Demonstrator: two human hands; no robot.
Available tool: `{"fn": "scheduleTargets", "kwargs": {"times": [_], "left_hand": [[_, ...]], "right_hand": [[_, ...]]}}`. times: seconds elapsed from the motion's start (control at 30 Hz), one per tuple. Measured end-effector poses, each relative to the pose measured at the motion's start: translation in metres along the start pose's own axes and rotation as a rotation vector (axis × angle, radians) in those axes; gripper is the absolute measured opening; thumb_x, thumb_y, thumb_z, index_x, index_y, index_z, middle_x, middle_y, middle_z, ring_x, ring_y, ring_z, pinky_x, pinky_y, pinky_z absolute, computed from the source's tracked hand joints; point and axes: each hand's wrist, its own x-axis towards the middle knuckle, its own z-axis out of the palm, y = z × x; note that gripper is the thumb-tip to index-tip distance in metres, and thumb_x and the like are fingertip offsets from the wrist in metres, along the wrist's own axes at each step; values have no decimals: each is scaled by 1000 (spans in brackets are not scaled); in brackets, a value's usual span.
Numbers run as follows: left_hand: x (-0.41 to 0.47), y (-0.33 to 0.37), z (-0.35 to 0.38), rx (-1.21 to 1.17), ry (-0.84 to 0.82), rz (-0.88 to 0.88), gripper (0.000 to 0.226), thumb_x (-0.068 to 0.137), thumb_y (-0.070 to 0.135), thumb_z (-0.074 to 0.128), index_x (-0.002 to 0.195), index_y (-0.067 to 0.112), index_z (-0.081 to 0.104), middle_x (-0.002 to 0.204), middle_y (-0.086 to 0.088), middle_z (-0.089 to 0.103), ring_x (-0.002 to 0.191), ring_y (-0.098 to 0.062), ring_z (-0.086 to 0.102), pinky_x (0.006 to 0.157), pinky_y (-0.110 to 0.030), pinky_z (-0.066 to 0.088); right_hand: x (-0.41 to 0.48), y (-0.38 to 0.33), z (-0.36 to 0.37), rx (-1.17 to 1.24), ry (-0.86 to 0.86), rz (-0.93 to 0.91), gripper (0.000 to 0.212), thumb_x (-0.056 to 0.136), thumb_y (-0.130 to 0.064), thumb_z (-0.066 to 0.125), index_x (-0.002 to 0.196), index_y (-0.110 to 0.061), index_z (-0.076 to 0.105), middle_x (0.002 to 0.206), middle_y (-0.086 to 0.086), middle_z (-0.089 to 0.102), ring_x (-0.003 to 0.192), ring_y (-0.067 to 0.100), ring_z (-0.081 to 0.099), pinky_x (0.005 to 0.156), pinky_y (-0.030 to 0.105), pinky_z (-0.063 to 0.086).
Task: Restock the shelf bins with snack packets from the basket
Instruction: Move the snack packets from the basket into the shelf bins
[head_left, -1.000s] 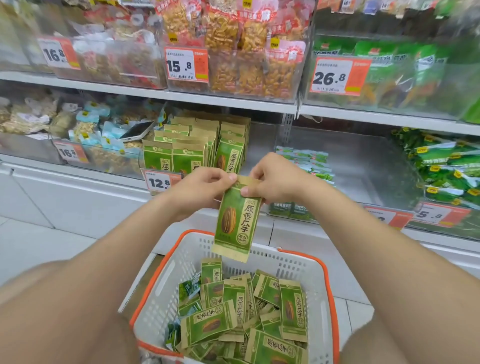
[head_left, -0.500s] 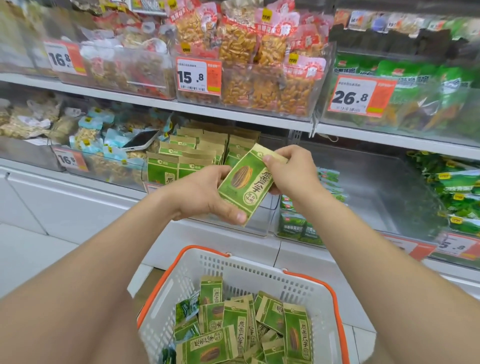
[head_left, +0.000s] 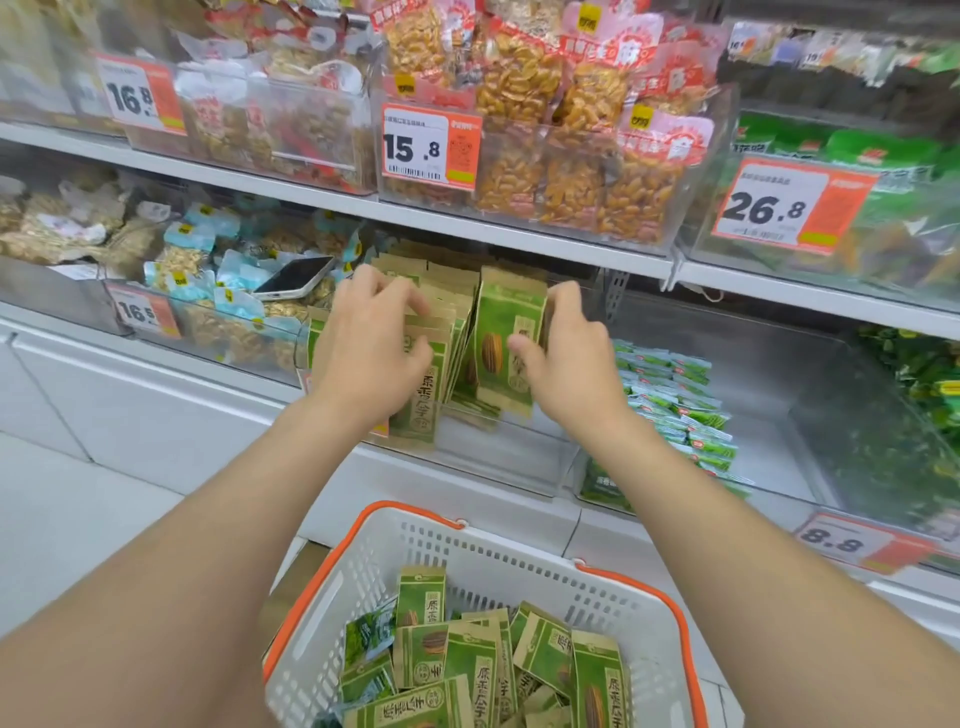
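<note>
**First onlooker:** Snack aisle, mid-restock. What has changed in the last second?

**Second onlooker:** The green sunflower-seed packet (head_left: 506, 332), which both hands held over the white basket (head_left: 519, 566), is now up in the clear shelf bin (head_left: 498, 462), at twelve o'clock from the basket. It stands upright at the right end of the row of stood packets (head_left: 441, 301).

**First onlooker:** And the hands?

**Second onlooker:** The right hand (head_left: 569, 364) pinches it, thumb on the face and fingers (head_left: 563, 301) behind. The left hand (head_left: 371, 338), at nine o'clock of it, has let go. It now grips the row with fingers curled over the tops, apparently holding it back to open a slot.

**First onlooker:** Meaning what for the job?

**Second onlooker:** One more packet is all but shelved; I judge it needs only releasing. Many loose packets (head_left: 467, 670) lie in the basket, so much remains. A phone (head_left: 296, 278) rests on the neighbouring bin, at ten o'clock of the left hand.
</note>
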Motion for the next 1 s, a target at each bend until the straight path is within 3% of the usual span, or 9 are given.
{"fn": "scheduleTargets", "kwargs": {"times": [0.13, 0.3, 0.37, 0.57, 0.63, 0.77, 0.9, 1.0], "left_hand": [[-1, 0, 8, 152, -95, 70, 45, 80, 31, 76, 119, 32, 56, 126, -1, 39, 118, -26, 34, 99, -44, 35], [-3, -5, 14, 216, -133, 97, 52, 79, 35, 77, 123, 35, 51, 131, -1, 34, 122, -27, 29, 99, -45, 30], [-2, -6, 15, 230, -137, 109, 53, 79, 35, 77, 125, 34, 51, 131, -1, 34, 122, -28, 29, 98, -45, 30], [0, -8, 16, 255, -151, 120, 55, 80, 37, 77, 128, 33, 51, 132, -1, 33, 123, -28, 27, 97, -45, 30], [-1, -7, 16, 253, -158, 119, 55, 80, 38, 77, 129, 33, 52, 132, -1, 33, 124, -28, 27, 98, -46, 31], [-2, -4, 16, 237, -139, 111, 56, 80, 35, 79, 128, 34, 51, 133, -1, 34, 124, -27, 28, 100, -46, 33], [-5, 1, 14, 226, -97, 101, 58, 79, 29, 80, 127, 31, 49, 134, -2, 36, 122, -27, 30, 98, -45, 33], [-9, 5, 12, 225, -59, 121, 58, 76, 23, 80, 126, 28, 50, 133, -4, 38, 119, -27, 31, 92, -42, 31]], "right_hand": [[9, -1, 23, -63, -193, 194, 44, 97, -28, 73, 120, -13, 39, 113, 22, 59, 107, 44, 57, 88, 51, 53], [28, -1, 45, 21, -215, 470, 66, 96, -27, 75, 141, -1, 35, 141, 24, 51, 125, 43, 56, 94, 44, 50], [32, 0, 51, 46, -223, 492, 68, 96, -27, 75, 142, 0, 34, 142, 23, 50, 127, 42, 55, 95, 44, 50], [37, -1, 60, 33, -55, 413, 49, 96, -22, 74, 127, -6, 41, 123, 20, 57, 112, 42, 61, 79, 42, 48], [34, 2, 61, -21, -89, 387, 56, 93, -27, 79, 127, -5, 40, 125, 21, 58, 115, 44, 61, 79, 42, 47], [29, 6, 62, -48, -204, 472, 76, 84, -45, 84, 129, -3, 38, 132, 20, 57, 116, 43, 63, 92, 46, 55], [29, 2, 59, 30, -221, 524, 84, 79, -43, 90, 132, -3, 38, 132, 19, 56, 114, 41, 65, 93, 51, 58], [27, -1, 54, 53, -286, 544, 73, 87, -32, 81, 138, 0, 40, 137, 19, 55, 121, 38, 59, 92, 40, 55]]}}
